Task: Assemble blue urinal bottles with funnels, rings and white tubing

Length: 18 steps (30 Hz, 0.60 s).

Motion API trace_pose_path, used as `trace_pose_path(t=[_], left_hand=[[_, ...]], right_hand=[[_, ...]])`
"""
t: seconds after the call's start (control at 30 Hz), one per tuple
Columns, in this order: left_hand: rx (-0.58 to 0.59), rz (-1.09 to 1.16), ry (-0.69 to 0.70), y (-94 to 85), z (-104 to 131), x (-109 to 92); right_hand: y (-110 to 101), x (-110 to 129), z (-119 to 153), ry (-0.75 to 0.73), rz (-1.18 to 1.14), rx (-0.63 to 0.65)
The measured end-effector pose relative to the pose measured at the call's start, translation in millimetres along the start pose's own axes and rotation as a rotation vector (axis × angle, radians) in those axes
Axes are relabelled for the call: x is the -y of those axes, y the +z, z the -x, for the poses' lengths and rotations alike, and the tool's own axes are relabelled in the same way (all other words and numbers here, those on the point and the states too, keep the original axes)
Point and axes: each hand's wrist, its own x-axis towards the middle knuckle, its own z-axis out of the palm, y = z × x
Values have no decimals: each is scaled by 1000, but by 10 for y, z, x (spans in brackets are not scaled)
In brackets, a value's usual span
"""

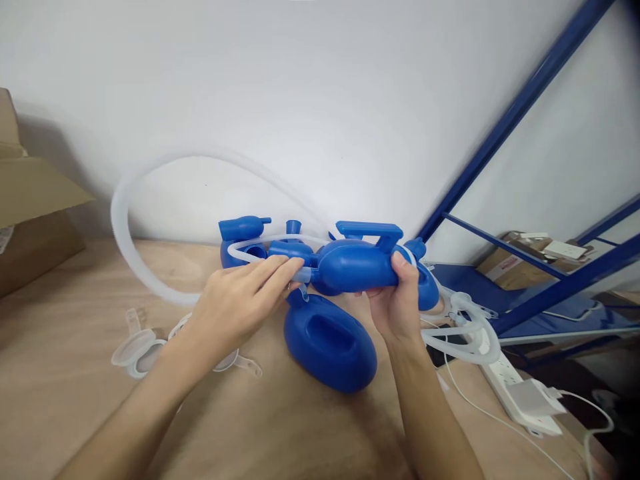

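Note:
My right hand (400, 300) grips a blue plastic bottle (357, 267) with a handle on top, thumb on its near side. At the bottle's left end, my left hand (250, 290) is closed round the end of a translucent tube (303, 274), which meets the blue spout. A wide loop of white hose (131, 250) rises against the wall and passes behind my left hand. Below the held bottle, another blue bottle (330, 343) lies on the table. More blue parts (243, 228) stand behind, near the wall.
Clear plastic caps (143, 353) lie at the left on the wooden table (65, 373). Cardboard boxes (37, 247) stand at the far left. To the right are coiled tubes (475, 340), a white power strip (520, 393) with cables, and a blue metal shelf (525, 293).

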Motion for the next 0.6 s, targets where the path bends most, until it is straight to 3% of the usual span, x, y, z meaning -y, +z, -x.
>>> trace_pose_path(t=[0.1,0.23,0.33,0.5,0.6], left_hand=[[66,-85,13,-11,-16,0],[134,-8,41,-5,-11,16],[245,55,12,-1,-7,21],[535,240,-178,-19,-46,-29],[543,399,-230,9,-68,-98]], right_hand=[[21,39,42,90,23,9],[12,43,58,131,26,-42],[3,41,79,136,54,-8],[-13,81,124,13,49,66],[-35,121,97,-114,30,146]])
